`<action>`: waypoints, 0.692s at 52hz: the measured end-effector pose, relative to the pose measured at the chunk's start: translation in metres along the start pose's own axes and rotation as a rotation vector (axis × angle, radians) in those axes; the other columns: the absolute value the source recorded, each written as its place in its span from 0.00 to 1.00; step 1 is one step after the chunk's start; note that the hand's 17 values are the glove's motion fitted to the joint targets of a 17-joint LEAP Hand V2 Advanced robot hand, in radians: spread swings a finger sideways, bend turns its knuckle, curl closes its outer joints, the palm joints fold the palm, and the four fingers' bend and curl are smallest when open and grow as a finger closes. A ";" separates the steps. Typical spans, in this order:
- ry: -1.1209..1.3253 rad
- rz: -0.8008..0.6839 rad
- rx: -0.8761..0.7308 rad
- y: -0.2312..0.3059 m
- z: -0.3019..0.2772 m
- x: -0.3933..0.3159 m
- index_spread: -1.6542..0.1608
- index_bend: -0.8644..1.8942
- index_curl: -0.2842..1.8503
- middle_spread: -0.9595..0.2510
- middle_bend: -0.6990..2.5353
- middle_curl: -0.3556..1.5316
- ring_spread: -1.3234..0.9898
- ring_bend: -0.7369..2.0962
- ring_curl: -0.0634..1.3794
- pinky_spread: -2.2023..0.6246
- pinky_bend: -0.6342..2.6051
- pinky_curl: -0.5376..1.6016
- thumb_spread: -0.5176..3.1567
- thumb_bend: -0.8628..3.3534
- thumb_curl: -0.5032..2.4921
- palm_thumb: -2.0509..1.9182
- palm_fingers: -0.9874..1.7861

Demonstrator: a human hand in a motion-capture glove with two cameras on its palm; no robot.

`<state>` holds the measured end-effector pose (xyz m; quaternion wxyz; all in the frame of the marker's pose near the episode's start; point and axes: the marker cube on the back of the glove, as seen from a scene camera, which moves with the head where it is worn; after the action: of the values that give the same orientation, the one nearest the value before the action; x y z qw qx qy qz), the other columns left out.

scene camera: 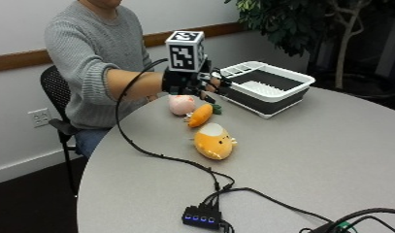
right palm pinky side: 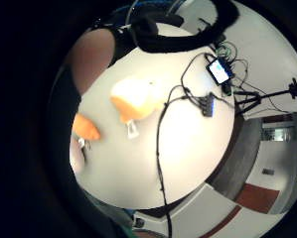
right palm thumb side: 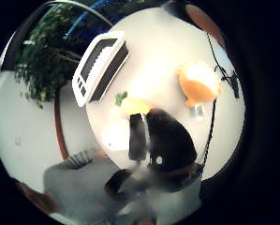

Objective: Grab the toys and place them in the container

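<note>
Our grip (scene camera: 196, 83) hovers above the carrot (scene camera: 200, 115) beside the bin (scene camera: 269, 86); fingers unclear, apparently lining up.

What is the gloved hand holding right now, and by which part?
Nothing, as far as the views show. The gloved right hand hovers above the pink toy and carrot toy, both lying on the table.
</note>
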<state>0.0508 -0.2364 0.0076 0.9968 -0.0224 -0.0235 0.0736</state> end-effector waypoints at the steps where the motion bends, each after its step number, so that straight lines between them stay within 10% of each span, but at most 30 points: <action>1: 0.015 0.009 -0.008 -0.007 0.003 0.001 0.72 0.39 0.30 0.64 0.25 0.29 0.47 0.38 0.18 0.78 0.43 0.41 0.54 0.20 0.23 0.51 0.37; 23: 0.119 0.293 -0.388 -0.039 0.150 0.046 0.72 0.38 0.31 0.66 0.25 0.30 0.51 0.34 0.19 0.79 0.46 0.42 0.53 0.20 0.25 0.52 0.31; 36: 0.152 0.271 -0.302 -0.032 0.168 0.041 0.72 0.36 0.29 0.69 0.24 0.28 0.55 0.32 0.17 0.80 0.52 0.44 0.54 0.21 0.26 0.53 0.28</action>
<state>0.0877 -0.2555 0.1787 0.9620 -0.1800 0.0441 0.2006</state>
